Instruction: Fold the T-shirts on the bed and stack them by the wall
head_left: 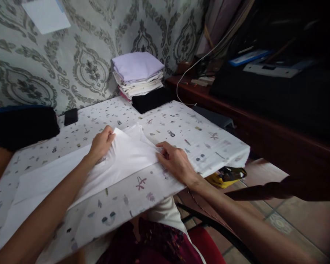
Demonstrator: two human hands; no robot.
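- White cloth (129,152) is laid out on the bench (220,145), stretching along the near edge toward the left corner, its right end creased between two hands.
- Its far edge is gripped by the left hand (102,143), with thumb and curled fingers closed on the fabric.
- Its right end is pinched in the fingertips of the right hand (176,157); the two grips are set apart, seemingly so that the cloth between them is held taut.
- Folded stack (139,82) is placed against the wall (90,58) at the far edge, a black folded cloth (151,99) just before it, presumably out of the hands' way.
- Black pile (23,124) is seen at the far left corner.
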